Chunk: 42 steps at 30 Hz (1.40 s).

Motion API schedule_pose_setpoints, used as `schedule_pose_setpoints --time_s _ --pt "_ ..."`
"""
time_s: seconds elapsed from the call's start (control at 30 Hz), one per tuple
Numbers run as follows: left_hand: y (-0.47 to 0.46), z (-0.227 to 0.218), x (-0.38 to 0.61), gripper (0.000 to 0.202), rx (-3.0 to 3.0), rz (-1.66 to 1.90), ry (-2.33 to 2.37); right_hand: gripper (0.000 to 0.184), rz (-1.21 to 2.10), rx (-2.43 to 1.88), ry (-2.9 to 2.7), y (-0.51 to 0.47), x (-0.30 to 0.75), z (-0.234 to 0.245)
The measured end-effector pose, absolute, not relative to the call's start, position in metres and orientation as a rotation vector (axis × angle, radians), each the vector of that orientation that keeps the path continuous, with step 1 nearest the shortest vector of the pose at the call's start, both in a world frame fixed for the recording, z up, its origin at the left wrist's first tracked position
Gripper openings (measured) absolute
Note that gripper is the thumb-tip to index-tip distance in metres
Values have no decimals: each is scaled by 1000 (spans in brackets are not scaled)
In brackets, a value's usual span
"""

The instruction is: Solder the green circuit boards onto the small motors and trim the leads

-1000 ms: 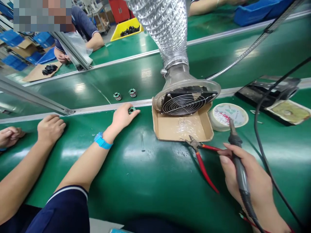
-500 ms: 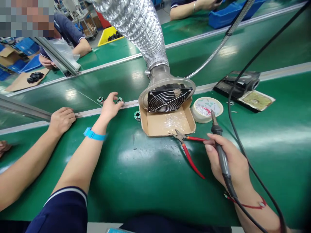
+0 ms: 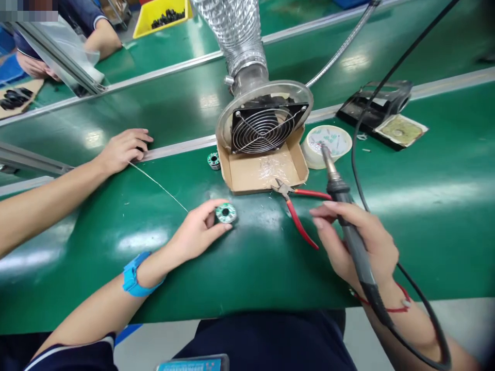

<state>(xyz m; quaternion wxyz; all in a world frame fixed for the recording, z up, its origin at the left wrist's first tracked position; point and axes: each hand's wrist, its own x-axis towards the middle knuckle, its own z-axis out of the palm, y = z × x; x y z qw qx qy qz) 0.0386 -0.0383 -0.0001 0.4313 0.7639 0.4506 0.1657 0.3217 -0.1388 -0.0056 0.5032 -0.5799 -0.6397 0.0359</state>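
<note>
Between thumb and fingers, my left hand [image 3: 199, 229] grips a small round part with a green ring-shaped circuit board [image 3: 226, 212] on top and a dark hole in its middle. It is just above or on the green bench. A blue strap [image 3: 139, 275] circles my left wrist. My right hand [image 3: 358, 242] is closed around a soldering iron [image 3: 353, 247], its tip pointing up and away beside a roll of tape [image 3: 328, 146]. Red-handled cutting pliers [image 3: 296, 206] lie between my hands. Another round green part [image 3: 213, 161] stands left of the cardboard tray.
A cardboard tray [image 3: 253, 180] sits under a fume-extraction fan [image 3: 266, 126] with a foil duct [image 3: 240, 31]. An iron stand with a sponge [image 3: 402, 129] is at the back right. A co-worker's hand [image 3: 126, 147] rests on the ledge at left. The iron's cord [image 3: 421, 304] loops near my right arm.
My left hand has come back from the rear ledge to the bench's middle with a round green part. The co-worker's hand has moved right along the ledge. My right hand still holds the soldering iron.
</note>
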Motion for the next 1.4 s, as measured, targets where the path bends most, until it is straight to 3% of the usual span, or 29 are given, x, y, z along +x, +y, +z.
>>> schedule_pose_setpoints --time_s 0.2,0.53,0.87,1.1,1.4 --pt "-72 23 80 43 1828 386 800 38 587 -1361 -1568 -138 293 29" --pt "-73 25 84 39 1873 385 639 35 1070 -1294 -1503 -129 293 28" --pt "-71 27 81 34 1962 375 684 32 1087 -1306 -1534 -122 285 29" --pt "-71 15 78 40 1984 449 631 25 851 -1264 -1586 -125 275 25" --pt "-69 15 79 41 1936 427 635 34 951 -1267 -1479 -130 276 19"
